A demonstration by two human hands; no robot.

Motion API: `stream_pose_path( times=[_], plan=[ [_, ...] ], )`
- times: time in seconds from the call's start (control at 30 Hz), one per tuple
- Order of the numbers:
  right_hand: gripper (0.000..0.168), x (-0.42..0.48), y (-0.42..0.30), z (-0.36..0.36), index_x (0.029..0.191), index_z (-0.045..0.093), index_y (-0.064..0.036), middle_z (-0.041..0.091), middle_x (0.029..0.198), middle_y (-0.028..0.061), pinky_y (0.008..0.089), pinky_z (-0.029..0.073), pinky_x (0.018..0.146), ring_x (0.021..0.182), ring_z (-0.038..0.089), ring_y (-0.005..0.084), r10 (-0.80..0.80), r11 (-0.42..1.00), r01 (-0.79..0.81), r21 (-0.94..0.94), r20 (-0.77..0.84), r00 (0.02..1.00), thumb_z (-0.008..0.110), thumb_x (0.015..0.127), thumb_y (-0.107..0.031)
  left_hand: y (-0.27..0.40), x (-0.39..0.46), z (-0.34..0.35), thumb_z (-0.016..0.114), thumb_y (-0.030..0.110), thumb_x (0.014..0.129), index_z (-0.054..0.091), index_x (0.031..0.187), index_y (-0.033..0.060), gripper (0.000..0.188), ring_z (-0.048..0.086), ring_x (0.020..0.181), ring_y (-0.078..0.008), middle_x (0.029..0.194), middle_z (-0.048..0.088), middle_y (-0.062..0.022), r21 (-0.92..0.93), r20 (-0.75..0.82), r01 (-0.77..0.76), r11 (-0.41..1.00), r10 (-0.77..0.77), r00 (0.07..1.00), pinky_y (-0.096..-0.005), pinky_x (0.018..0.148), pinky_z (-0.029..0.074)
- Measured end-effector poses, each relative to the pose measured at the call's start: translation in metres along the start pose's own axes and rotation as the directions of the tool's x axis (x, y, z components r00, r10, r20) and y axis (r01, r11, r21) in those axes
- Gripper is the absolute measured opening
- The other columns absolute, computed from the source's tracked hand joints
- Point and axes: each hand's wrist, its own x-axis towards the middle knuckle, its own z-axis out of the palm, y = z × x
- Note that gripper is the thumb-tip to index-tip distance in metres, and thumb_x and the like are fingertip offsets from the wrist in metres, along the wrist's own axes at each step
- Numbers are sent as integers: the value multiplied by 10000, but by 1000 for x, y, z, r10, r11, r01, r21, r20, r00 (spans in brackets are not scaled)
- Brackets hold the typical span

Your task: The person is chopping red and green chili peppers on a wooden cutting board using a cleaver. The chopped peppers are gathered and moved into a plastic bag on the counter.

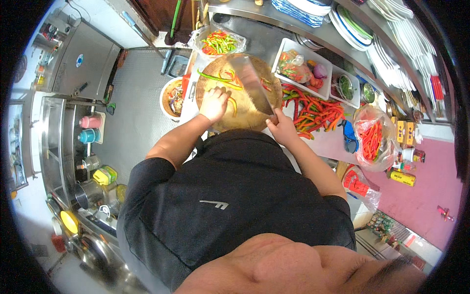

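A round wooden chopping board (259, 119) lies before me. My right hand (284, 128) grips the handle of a broad-bladed cleaver (253, 84), its blurred blade slanting across the board. My left hand (214, 104) is on the board's left side with fingers curled; whether anything is under them is hidden. Beside those fingers lies a curved yellow-orange chili pepper (233, 106). Just beyond them are a long green chili pepper (213, 76) and several red and yellow ones. A few red pieces (266, 85) sit on the far side of the blade.
A pile of red chilies (315, 110) lies right of the board. Cut peppers (220, 43) fill a plastic-lined container behind it. White bins (284, 46) of vegetables stand at the back right, below a plate shelf (249, 16). A scrap bucket (165, 88) stands at left.
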Motion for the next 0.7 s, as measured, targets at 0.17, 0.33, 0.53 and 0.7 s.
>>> stream_pose_path(
  times=[0.17,0.33,0.53,0.7],
  plan=[
    [309,9,-20,-12,1002,527,-9,693,870,243,542,533,763,876,685,456,26,974,40,-223,282,959,658,952,-284,10,-13,-11,672,197,878,682,1017,99,171,620,1002,-322,1000,650,-108,-3,119,227,974,-225,967,-462,869,483],
    [276,29,-15,6,976,532,-7,680,852,257,571,521,724,831,661,487,-167,961,223,-162,304,938,649,940,-254,21,-30,-10,691,158,863,663,938,71,118,637,915,-369,948,641,-143,-66,69,302,951,-297,952,-491,814,516],
    [245,36,-42,-7,991,541,-11,683,875,269,564,531,773,869,664,481,-182,930,281,-239,367,912,655,923,-217,21,-43,-2,670,115,867,658,924,60,80,630,905,-389,923,622,-160,-201,39,258,945,-256,966,-505,803,520],
    [258,57,-5,35,1021,548,-3,692,915,269,550,541,804,904,673,473,-166,938,248,-244,312,935,648,931,-224,19,-37,-3,654,101,870,650,916,48,70,625,914,-394,913,616,-165,-217,44,238,947,-234,971,-510,811,518]
  ],
)
